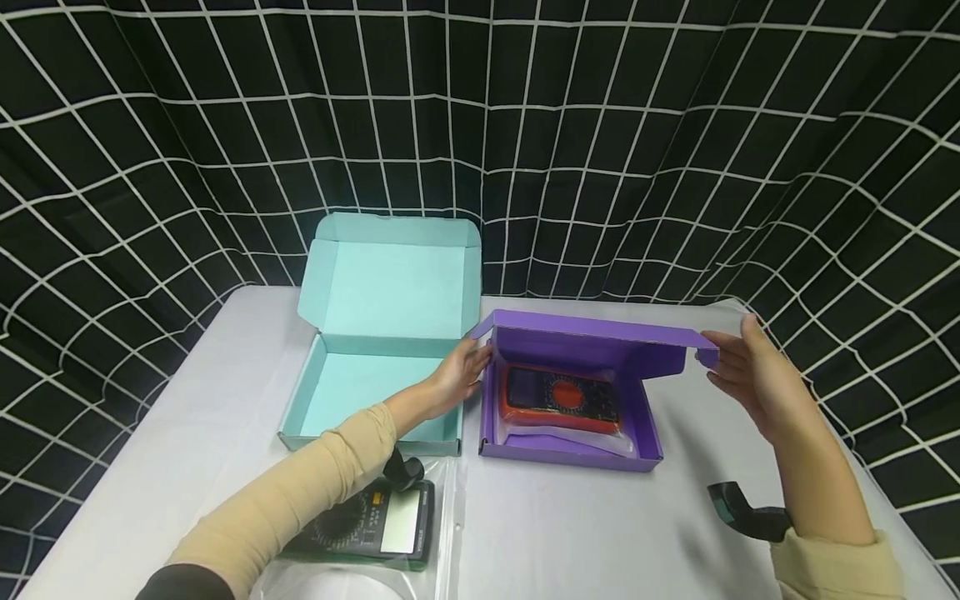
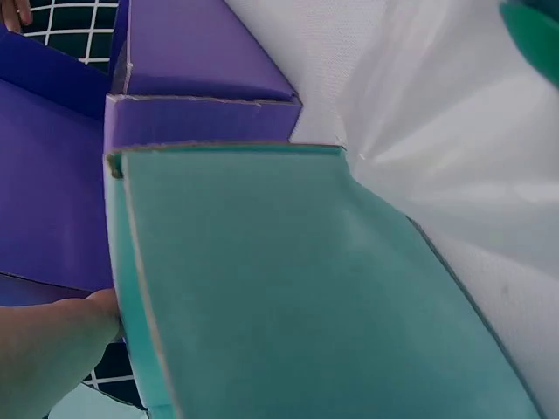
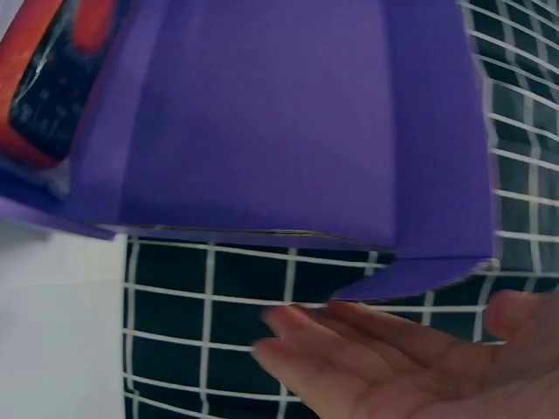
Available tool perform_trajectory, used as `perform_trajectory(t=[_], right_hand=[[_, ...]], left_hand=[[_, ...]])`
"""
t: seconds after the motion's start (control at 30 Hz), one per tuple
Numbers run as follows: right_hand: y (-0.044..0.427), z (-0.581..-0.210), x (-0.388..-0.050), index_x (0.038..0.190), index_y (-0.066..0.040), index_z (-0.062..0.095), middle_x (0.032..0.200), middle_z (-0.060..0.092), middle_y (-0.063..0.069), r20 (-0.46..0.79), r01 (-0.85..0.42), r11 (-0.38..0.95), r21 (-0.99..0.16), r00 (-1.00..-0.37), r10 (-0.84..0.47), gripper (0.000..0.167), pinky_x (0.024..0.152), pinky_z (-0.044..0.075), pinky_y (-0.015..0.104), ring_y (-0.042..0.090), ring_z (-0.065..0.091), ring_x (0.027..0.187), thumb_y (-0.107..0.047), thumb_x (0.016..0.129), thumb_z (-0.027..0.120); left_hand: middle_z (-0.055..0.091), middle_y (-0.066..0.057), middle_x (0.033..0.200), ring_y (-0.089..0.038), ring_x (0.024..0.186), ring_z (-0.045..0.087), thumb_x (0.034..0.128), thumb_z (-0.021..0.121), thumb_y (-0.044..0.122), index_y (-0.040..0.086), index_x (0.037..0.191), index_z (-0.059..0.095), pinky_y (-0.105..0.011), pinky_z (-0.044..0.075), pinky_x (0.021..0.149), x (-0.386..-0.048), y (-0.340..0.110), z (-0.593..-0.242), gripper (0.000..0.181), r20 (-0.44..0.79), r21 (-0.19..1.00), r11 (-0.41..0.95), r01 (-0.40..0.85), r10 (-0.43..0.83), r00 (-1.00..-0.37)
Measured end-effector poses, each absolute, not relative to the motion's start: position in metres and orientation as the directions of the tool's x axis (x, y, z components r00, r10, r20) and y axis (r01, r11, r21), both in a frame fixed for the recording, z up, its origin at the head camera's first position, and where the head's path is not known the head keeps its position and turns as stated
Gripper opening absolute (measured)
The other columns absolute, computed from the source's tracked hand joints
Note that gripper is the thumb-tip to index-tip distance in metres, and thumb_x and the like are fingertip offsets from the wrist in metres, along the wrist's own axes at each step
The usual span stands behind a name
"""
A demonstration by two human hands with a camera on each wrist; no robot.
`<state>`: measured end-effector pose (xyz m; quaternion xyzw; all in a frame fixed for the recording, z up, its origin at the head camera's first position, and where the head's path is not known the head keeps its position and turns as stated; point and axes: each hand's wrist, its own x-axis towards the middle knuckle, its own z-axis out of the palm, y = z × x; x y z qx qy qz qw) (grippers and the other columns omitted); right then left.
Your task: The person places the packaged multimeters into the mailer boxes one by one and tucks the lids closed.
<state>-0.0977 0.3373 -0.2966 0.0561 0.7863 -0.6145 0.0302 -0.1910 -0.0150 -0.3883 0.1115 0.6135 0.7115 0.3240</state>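
A purple cardboard box (image 1: 573, 457) stands on the table with its lid (image 1: 592, 326) partly raised. Inside it lies a red and black multimeter (image 1: 564, 397) in a clear plastic bag. My left hand (image 1: 454, 377) reaches between the two boxes, its extended fingers against the purple box's left side. At the lid's right front corner is my right hand (image 1: 756, 383), fingers fairly straight beside the small side flap (image 3: 415, 278). In the right wrist view its palm faces up; contact with the flap is hard to tell.
A teal box (image 1: 375, 392) stands close on the left, lid standing up at the back. In front of it lies a dark green multimeter (image 1: 401, 521) in a clear bag, partly under my left forearm. A black curtain (image 1: 517, 150) with white grid lines hangs behind the white table (image 1: 555, 533).
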Motion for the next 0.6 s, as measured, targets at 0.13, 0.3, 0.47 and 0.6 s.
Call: perform_trajectory(t=[0.13, 0.3, 0.47, 0.6], right_hand=[[0.338, -0.301, -0.113, 0.143, 0.011, 0.027, 0.126, 0.059, 0.019, -0.184, 0.162, 0.243, -0.957, -0.980, -0.071, 0.083, 0.106, 0.013, 0.064, 0.027, 0.059, 0.119, -0.057, 0.099, 0.011], [0.335, -0.305, -0.113, 0.146, 0.009, 0.022, 0.136, 0.047, 0.024, -0.165, 0.145, 0.217, -0.965, -0.983, -0.081, 0.081, 0.106, 0.011, 0.065, 0.021, 0.056, 0.120, -0.057, 0.100, 0.013], [0.332, -0.310, -0.107, 0.148, 0.014, 0.011, 0.151, 0.022, 0.033, -0.149, 0.129, 0.207, -0.970, -0.985, -0.085, 0.086, 0.108, 0.008, 0.063, 0.050, 0.013, 0.135, -0.057, 0.099, 0.009], [0.335, -0.320, -0.099, 0.134, -0.003, 0.041, 0.128, 0.055, -0.001, -0.091, 0.079, 0.152, -0.985, -0.993, -0.076, 0.064, 0.110, 0.009, 0.056, 0.019, 0.043, 0.131, -0.052, 0.102, 0.015]], left_hand=[[-0.002, -0.017, 0.161, -0.029, 0.148, -0.004, 0.1020, 0.005, 0.037, -0.003, 0.154, 0.002, -0.045, 0.001, 0.120, -0.192, -0.017, -0.386, 0.066, -0.259, 0.939, -0.028, -0.342, 0.595, -0.761], [0.003, -0.021, 0.161, -0.031, 0.148, 0.000, 0.1032, 0.006, 0.040, -0.005, 0.153, 0.004, -0.042, 0.004, 0.120, -0.200, -0.027, -0.369, 0.067, -0.271, 0.933, -0.040, -0.358, 0.578, -0.770], [0.018, -0.023, 0.158, -0.034, 0.147, 0.013, 0.1042, 0.012, 0.042, -0.007, 0.151, 0.019, -0.044, 0.012, 0.120, -0.200, -0.039, -0.334, 0.069, -0.282, 0.946, 0.015, -0.323, 0.527, -0.802], [0.020, -0.022, 0.158, -0.035, 0.146, 0.015, 0.1044, 0.016, 0.043, -0.008, 0.150, 0.024, -0.042, 0.015, 0.119, -0.193, -0.043, -0.316, 0.068, -0.295, 0.951, 0.095, -0.293, 0.560, -0.774]])
